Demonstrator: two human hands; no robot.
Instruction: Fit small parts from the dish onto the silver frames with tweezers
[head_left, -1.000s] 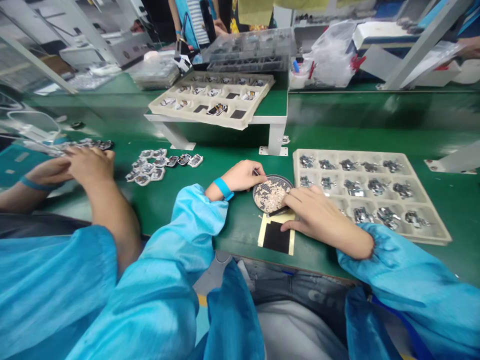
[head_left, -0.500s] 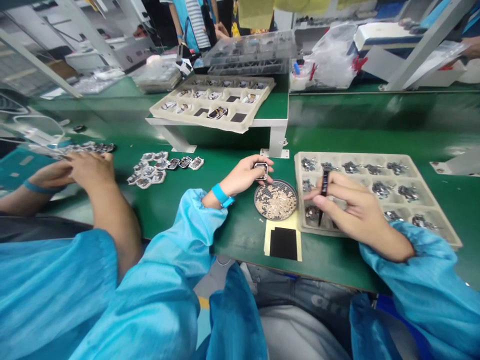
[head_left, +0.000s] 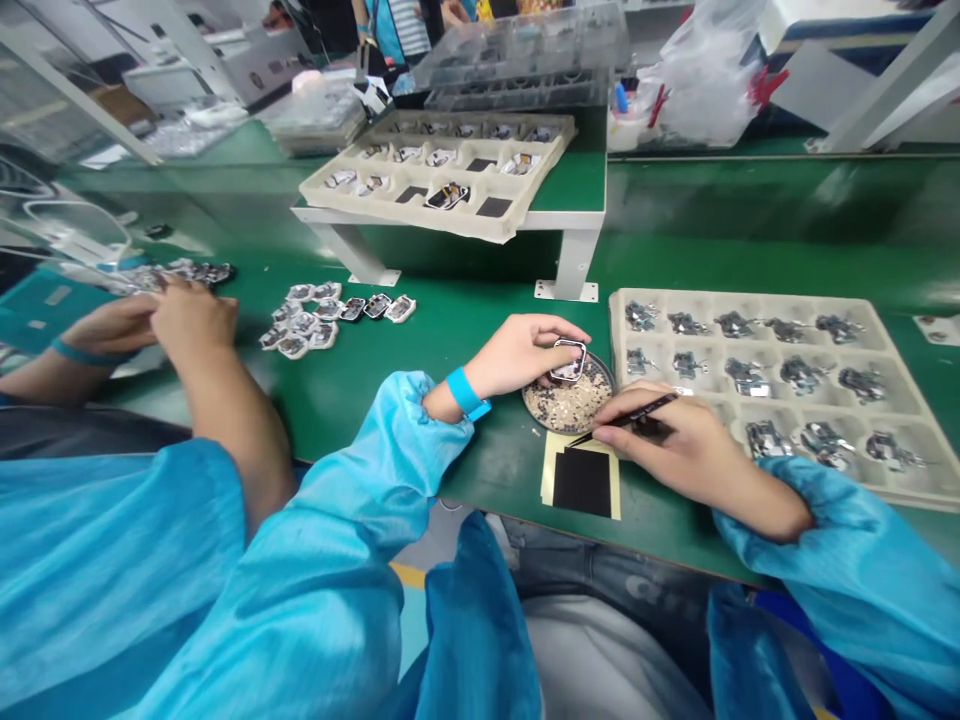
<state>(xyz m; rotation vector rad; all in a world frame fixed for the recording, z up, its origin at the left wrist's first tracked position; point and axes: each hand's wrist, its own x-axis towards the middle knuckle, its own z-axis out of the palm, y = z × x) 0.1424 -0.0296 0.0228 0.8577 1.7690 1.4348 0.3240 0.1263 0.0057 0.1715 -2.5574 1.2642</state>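
Note:
My left hand [head_left: 525,352] grips a small watch-case-like frame [head_left: 568,361], white-rimmed with dark parts, above the left side of a round dish [head_left: 564,405] full of tiny beige and black pieces. Between the thumb and fingers of my right hand [head_left: 667,440] is a pair of black tweezers [head_left: 637,412]. Their tips point left, at the top edge of a black square sheet [head_left: 582,482] lying on yellow paper [head_left: 550,470]. Whether the tips hold anything is too small to tell. My right hand is beside a cream compartment tray [head_left: 892,487] holding metallic parts.
A co-worker's hands [head_left: 191,310] work at the left, near a cluster of white-rimmed frames [head_left: 304,320]. Behind, a raised stand [head_left: 581,255] bears another cream tray [head_left: 480,228] with parts. Clear plastic trays [head_left: 525,50] and a plastic bag [head_left: 705,90] are at the back.
My right hand has moved left and down from the tray, turning the tweezers from upright to slanting left over the black sheet. The frame in my left hand now sits over the dish.

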